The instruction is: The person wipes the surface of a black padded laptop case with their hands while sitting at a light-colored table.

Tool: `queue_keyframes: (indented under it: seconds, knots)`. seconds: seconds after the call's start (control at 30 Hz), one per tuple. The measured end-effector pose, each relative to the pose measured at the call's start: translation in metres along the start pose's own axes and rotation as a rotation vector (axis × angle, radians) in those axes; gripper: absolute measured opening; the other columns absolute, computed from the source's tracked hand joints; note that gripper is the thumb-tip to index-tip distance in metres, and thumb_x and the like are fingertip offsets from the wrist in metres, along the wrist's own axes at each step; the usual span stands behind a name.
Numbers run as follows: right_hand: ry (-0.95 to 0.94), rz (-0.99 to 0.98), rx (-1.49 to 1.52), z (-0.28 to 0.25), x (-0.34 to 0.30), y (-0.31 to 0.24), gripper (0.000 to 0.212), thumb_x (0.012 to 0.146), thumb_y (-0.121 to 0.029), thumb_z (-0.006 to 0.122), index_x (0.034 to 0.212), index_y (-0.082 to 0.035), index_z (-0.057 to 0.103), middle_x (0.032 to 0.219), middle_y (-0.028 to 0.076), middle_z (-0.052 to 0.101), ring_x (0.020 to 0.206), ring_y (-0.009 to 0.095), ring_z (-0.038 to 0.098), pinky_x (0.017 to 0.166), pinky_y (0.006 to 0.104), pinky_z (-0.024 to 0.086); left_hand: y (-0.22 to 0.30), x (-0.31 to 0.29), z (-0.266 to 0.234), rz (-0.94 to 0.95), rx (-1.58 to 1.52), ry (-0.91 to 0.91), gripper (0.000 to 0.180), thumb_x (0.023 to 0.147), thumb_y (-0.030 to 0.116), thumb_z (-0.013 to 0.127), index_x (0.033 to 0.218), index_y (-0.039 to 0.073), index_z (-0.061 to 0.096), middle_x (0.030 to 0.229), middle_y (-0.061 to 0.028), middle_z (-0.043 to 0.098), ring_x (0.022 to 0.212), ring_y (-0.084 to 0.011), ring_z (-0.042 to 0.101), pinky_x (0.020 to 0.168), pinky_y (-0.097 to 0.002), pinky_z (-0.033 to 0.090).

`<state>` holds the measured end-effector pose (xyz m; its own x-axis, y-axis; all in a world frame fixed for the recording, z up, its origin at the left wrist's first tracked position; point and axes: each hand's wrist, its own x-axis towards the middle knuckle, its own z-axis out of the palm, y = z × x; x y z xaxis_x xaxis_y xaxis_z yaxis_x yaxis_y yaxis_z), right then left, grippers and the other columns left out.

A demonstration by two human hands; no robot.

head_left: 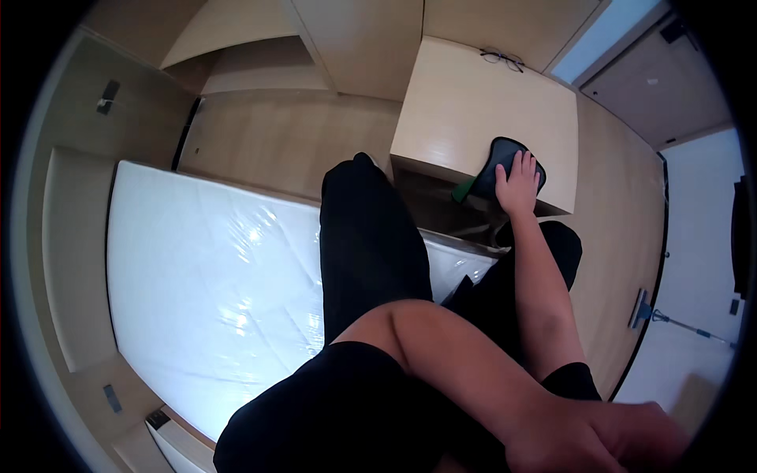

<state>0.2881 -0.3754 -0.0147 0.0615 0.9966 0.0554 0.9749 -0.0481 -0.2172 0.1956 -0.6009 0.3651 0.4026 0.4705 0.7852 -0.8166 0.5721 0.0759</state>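
Observation:
My right hand [519, 186] lies with its fingers stretched and spread over a dark, curved thing with a black rim [505, 150]. That thing sits at the front edge of the pale wooden cabinet [473, 102], and a green part [461, 191] shows at its lower left. What it is exactly, I cannot make out. My left arm crosses my body to the right. At the lower right my left hand [579, 433] is near my right upper arm; its fingers are blurred and partly cut off by the dark rim of the picture.
My black-clad legs [367, 236] rest over a white mattress in shiny plastic [205, 276]. Glasses [502, 59] lie at the cabinet's back edge. A flat-headed mop [640, 309] leans at the right near a white wall. A door [650, 79] stands at the far right.

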Motion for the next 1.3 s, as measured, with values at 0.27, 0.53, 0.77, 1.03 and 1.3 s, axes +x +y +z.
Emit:
queue_keyframes:
  seconds: [0.27,0.53,0.77,1.03,1.3]
  knots:
    - [-0.076,-0.044,-0.125,-0.006,0.016,-0.007,0.081,0.103,-0.063,0.046,0.170,-0.023,0.026,0.176,0.020,0.018,0.164,0.038,0.011,0.129,0.0594,0.012,-0.034,0.015,-0.026,-0.009,-0.075,0.017,0.037,0.107,0.028,0.057,0.128,-0.002,0.061,0.119,-0.0096,0.067,0.111,-0.0212,0.064,0.096,-0.0359,0.051]
    - [0.057,-0.148,-0.177,0.000,0.072,0.002,0.075,0.103,-0.055,0.053,0.168,-0.023,0.034,0.174,0.017,0.027,0.161,0.038,0.022,0.127,0.0601,0.020,-0.002,0.037,-0.103,0.063,-0.138,0.084,0.039,0.107,0.029,0.058,0.130,-0.002,0.060,0.121,-0.0107,0.066,0.112,-0.0221,0.064,0.096,-0.0364,0.052]
    - [0.166,-0.180,-0.176,-0.001,0.160,0.027,0.069,0.104,-0.052,0.053,0.165,-0.024,0.039,0.172,0.014,0.033,0.159,0.036,0.028,0.127,0.0588,0.023,0.015,0.054,-0.177,0.044,-0.179,0.188,0.040,0.107,0.030,0.058,0.132,-0.002,0.059,0.123,-0.0116,0.065,0.113,-0.0228,0.064,0.096,-0.0368,0.052]
    - [0.175,-0.052,-0.186,0.018,0.221,0.031,0.070,0.104,-0.054,0.049,0.166,-0.022,0.038,0.173,0.013,0.032,0.160,0.034,0.026,0.128,0.0558,0.022,0.033,0.056,-0.216,0.072,-0.158,0.217,0.043,0.107,0.030,0.059,0.134,-0.002,0.058,0.125,-0.0127,0.065,0.114,-0.0237,0.064,0.096,-0.0372,0.053]
    - [0.189,-0.068,-0.214,0.009,0.171,0.025,0.067,0.106,-0.047,0.050,0.165,-0.017,0.040,0.169,0.018,0.037,0.158,0.038,0.031,0.125,0.0578,0.027,0.017,0.042,-0.180,-0.004,-0.096,0.211,0.045,0.106,0.031,0.060,0.136,-0.003,0.057,0.128,-0.0138,0.064,0.116,-0.0246,0.064,0.097,-0.0377,0.053]
